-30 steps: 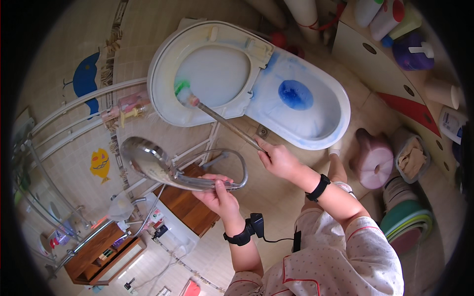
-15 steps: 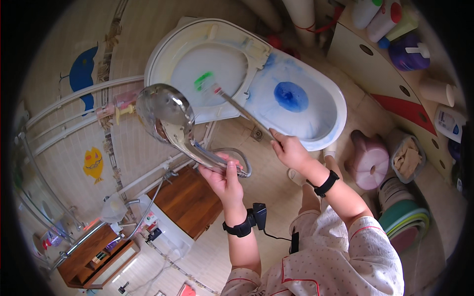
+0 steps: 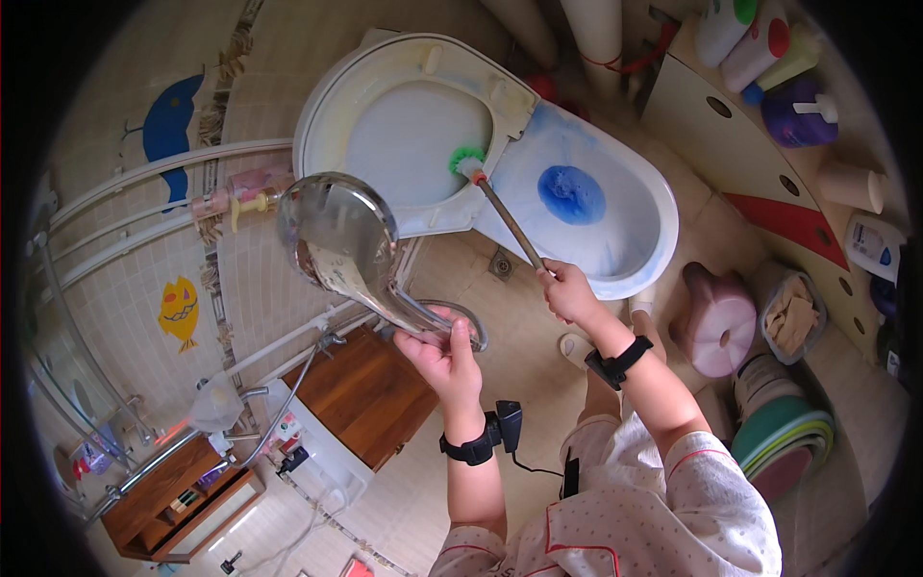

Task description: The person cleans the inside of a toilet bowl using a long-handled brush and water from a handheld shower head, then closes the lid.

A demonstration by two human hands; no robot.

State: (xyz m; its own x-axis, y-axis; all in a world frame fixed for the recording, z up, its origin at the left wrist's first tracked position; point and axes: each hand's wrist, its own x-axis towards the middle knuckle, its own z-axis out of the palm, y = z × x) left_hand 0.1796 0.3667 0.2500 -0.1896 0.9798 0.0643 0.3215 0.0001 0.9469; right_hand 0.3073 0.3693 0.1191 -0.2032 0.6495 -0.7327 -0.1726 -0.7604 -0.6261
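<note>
A long-handled toilet brush (image 3: 505,214) slants across the raised toilet seat (image 3: 317,135), its green bristles (image 3: 467,158) near the seat's inner edge; whether they touch is hard to tell from this overhead angle. The right hand (image 3: 571,293) is closed around the far end of the handle. The brush looks light, its stick stiff and its bristles springy, best gripped at that end, clear of the wet head. A shiny shower head (image 3: 342,231) tilts beside the seat, its handle clasped in the left hand (image 3: 445,358); it looks hard, hollow and likely slippery when wet, surest held by its neck. Bright blue liquid pools in the white bowl (image 3: 630,197). Beyond stretch the tiled floor (image 3: 510,313), a pink stool (image 3: 711,322), stacked basins (image 3: 784,447) and a wall with a yellow fish decal (image 3: 179,313).
</note>
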